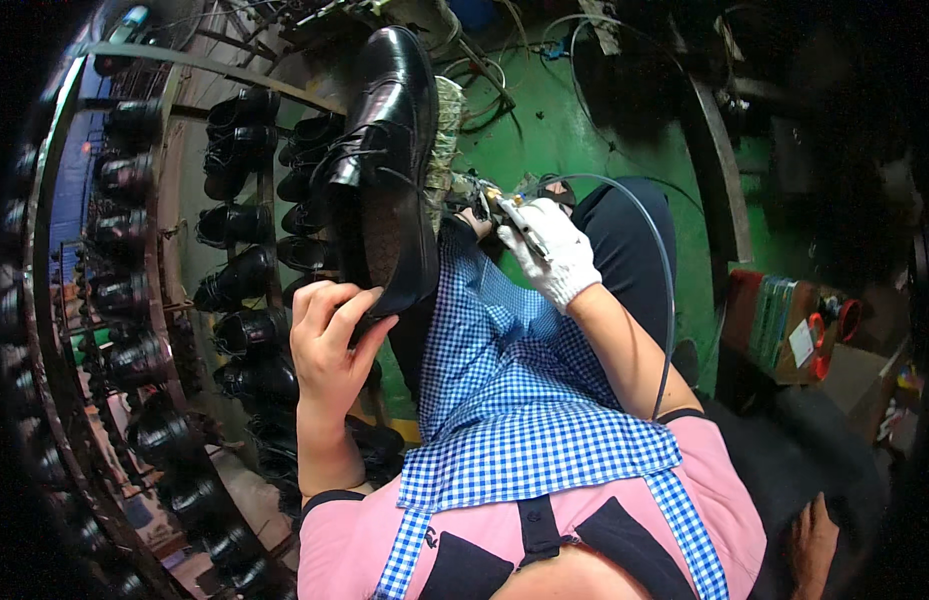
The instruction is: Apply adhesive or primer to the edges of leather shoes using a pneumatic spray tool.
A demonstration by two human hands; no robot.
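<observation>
My bare left hand grips a glossy black lace-up dress shoe by its heel, thumb outside and fingers at the collar. The shoe's toe points away from me, and its brown insole shows. Near the shoe's right side, my right hand wears a white knit glove and is closed round a small metal spray gun. A thin blue-grey hose loops from around the gun down past my right forearm. Beside the shoe stands a wrapped, tape-covered post, partly hidden behind it.
Metal racks with rows of black shoes fill the left side. A green floor lies ahead, with loose hoses on it. At right stands a wooden box with red-handled scissors. Another person's bare limb shows at lower right.
</observation>
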